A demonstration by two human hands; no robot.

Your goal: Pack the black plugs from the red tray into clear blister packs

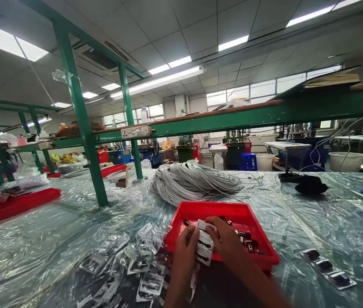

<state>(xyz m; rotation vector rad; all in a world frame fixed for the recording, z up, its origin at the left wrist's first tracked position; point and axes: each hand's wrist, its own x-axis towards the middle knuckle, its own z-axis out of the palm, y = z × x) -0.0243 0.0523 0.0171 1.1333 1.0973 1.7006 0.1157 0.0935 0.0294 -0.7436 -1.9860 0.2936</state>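
Between my two hands is a white strip of small packets (204, 246), with dark marks or parts along it. My left hand (186, 246) pinches its left edge between thumb and fingers. My right hand (222, 235) grips its upper right side, fingers bent over it. Both hands are over the near side of a red tray (213, 208). Inside the tray lie several small dark, shiny metal parts (250, 247). A heap of clear and white packets (146, 267) spreads over the table left of my hands.
A large coil of grey cable (194, 182) lies behind the tray. A strip of three packets (327, 268) and a black object (309, 186) are on the right. Green posts (94, 171) carry a shelf (207, 124) across the plastic-covered table. Another red tray (17, 207) stands left.
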